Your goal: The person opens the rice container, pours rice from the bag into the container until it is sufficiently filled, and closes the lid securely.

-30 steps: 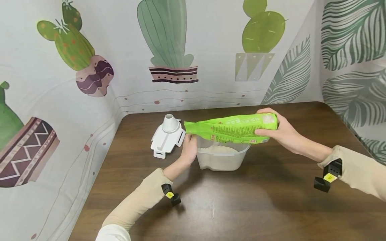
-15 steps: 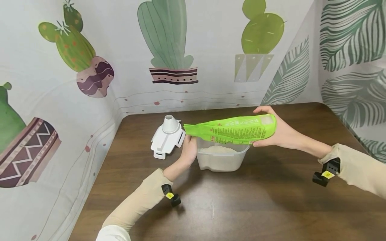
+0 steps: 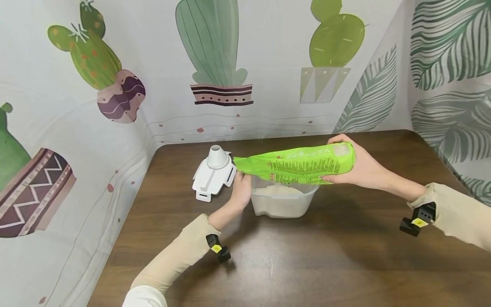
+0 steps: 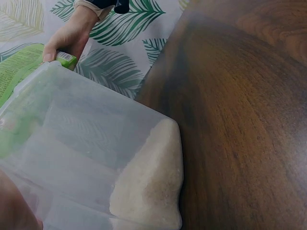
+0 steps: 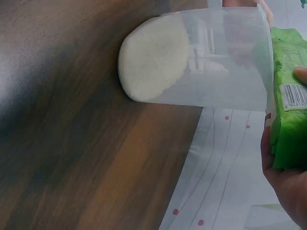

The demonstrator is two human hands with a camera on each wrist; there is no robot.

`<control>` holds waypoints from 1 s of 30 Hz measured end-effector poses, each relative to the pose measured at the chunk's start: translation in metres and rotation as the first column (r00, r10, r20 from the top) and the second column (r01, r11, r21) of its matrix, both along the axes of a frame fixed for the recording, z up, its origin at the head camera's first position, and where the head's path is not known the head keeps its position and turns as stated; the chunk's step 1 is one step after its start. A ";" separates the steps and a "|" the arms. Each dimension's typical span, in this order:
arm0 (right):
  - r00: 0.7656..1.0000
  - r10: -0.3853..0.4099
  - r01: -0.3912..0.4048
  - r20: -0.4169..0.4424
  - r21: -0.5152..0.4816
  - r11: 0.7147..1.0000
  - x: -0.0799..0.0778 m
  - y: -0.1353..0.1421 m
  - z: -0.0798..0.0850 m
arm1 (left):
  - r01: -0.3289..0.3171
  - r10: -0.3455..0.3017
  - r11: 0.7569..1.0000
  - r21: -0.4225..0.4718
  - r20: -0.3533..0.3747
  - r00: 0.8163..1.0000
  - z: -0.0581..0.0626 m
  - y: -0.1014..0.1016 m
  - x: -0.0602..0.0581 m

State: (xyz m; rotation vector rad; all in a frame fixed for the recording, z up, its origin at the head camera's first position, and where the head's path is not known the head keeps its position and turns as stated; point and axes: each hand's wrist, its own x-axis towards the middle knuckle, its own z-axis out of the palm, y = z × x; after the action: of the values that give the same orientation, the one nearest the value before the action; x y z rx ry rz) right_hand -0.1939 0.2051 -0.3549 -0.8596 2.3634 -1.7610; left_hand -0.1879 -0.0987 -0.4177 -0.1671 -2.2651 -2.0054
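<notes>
A green rice bag (image 3: 307, 164) lies almost level across the top of a translucent storage container (image 3: 281, 209), its narrow end to the left. At the bag's wide right end, my right hand (image 3: 358, 166) grips it with the thumb low on the near side. My left hand (image 3: 241, 192) holds the container's left end, right below the bag's mouth; its fingertips are hidden under the bag. White grains that look like rice (image 4: 148, 182) fill the container's lower part. Through the clear wall, the rice (image 5: 153, 57) shows in the right wrist view too.
A white lid (image 3: 210, 181) with a cone-shaped spout (image 3: 217, 157) lies left of the container on the brown wooden table (image 3: 299, 260). Behind the table hangs a cloth (image 3: 276, 111) printed with cacti and leaves.
My right thumb has slid from the bag's printed face down to its lower edge. The bag's wide end has shifted slightly. My left hand and the container have stayed in place.
</notes>
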 end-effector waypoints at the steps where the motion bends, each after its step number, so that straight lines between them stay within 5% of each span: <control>1: 1.000 -0.022 0.022 -0.011 0.027 0.999 0.001 0.000 0.001 | 0.001 -0.001 1.000 -0.004 -0.002 1.000 0.000 0.000 0.000; 7: 0.996 -0.078 0.082 -0.047 0.097 0.992 0.002 -0.002 0.005 | 0.002 -0.003 1.000 -0.020 -0.011 1.000 0.001 0.000 0.000; 30: 0.989 -0.077 0.098 -0.124 0.172 0.980 0.004 -0.004 0.016 | -0.003 0.002 1.000 -0.026 -0.014 1.000 -0.002 -0.001 -0.002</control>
State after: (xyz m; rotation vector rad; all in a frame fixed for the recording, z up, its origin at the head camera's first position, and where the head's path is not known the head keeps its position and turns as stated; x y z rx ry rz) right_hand -0.1902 0.2013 -0.3390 -0.8664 2.6232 -1.5362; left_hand -0.1900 -0.0998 -0.4201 -0.1804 -2.2829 -1.9673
